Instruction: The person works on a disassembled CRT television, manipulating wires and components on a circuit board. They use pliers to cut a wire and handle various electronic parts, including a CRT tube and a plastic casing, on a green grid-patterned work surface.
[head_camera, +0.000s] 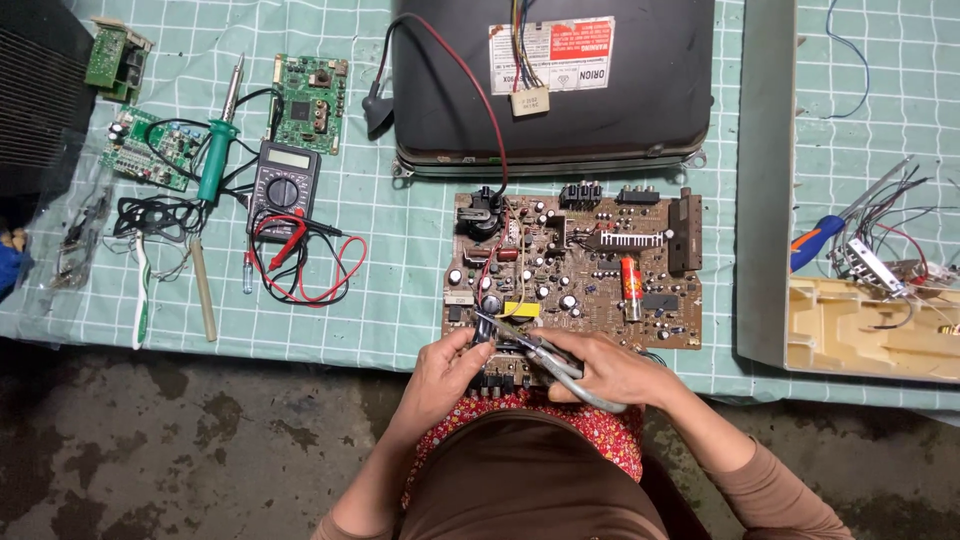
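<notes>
Head view looks straight down on a checked cloth (400, 310) spread on the floor. At its near edge lies a brown circuit board (575, 268), full of small parts, just in front of the dark back of a picture tube (560, 90); a red wire (470, 90) goes from the tube to the board. The left hand (445, 372) is curled on the near edge of the board and holds it. The right hand (605, 368) is closed around grey-handled pliers (545, 355), and the tips of the pliers touch the board near a yellow part. To the left, well apart, lie a multimeter (283, 178) with red and black leads, a green soldering iron (215, 155) and some small green boards (310, 103).
</notes>
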